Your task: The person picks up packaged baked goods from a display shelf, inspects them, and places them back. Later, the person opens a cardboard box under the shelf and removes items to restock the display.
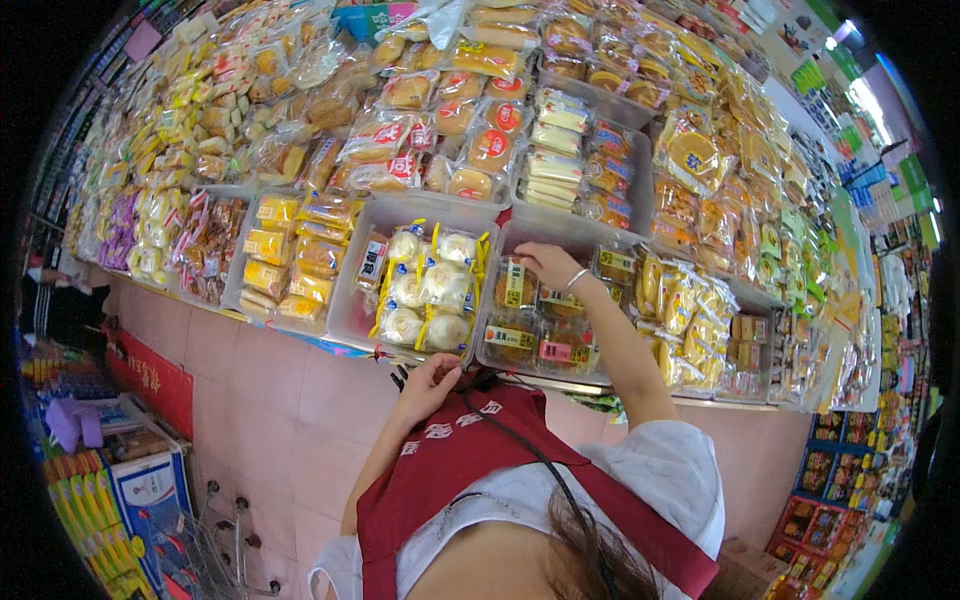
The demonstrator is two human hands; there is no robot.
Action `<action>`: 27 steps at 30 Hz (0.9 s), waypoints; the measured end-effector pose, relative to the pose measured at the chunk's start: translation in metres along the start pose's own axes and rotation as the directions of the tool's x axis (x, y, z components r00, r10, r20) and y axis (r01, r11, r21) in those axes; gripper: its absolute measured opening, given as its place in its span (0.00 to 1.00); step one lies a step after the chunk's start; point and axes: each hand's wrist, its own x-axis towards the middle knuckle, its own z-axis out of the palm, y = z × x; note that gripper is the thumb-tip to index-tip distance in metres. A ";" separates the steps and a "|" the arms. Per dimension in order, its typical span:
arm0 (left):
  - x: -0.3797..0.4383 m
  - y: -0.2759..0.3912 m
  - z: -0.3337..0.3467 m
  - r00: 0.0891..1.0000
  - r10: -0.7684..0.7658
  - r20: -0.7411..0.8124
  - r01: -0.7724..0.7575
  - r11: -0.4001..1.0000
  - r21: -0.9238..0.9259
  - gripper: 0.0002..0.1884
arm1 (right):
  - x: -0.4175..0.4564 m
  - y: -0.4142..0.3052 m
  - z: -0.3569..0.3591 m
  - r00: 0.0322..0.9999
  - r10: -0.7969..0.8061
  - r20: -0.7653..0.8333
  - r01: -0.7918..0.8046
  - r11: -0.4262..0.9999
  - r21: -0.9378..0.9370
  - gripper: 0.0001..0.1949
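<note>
My right hand (551, 264), a bracelet at its wrist, reaches into a translucent plastic bin (486, 296) of boxed pastries. Its fingertips hover at or touch the upper end of a clear pack with a yellow label (514, 283); whether they grip it cannot be told. More clear packs (511, 337) lie below, one bearing a pink label (564, 352). By the front edge of the display, my left hand (429, 384) is loosely curled, thumb apart from the fingers, with nothing visible in it. Just beyond it, round white buns (446, 330) in yellow-edged wrappers fill the neighbouring bin (346, 300).
Yellow-wrapped cakes (268, 247) stand in a bin to the left, bagged yellow pastries (684, 315) to the right. Wrapped breads (472, 184) are heaped behind. A wire shopping cart (217, 551) stands on the tiled floor (262, 405) at lower left. A cardboard box (742, 566) sits at lower right.
</note>
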 end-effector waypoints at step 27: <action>0.123 0.025 0.068 0.862 0.318 0.395 -0.505 0.457 0.733 0.58 | -0.223 -0.064 0.071 0.532 0.595 -0.603 -0.585 0.773 0.246 0.10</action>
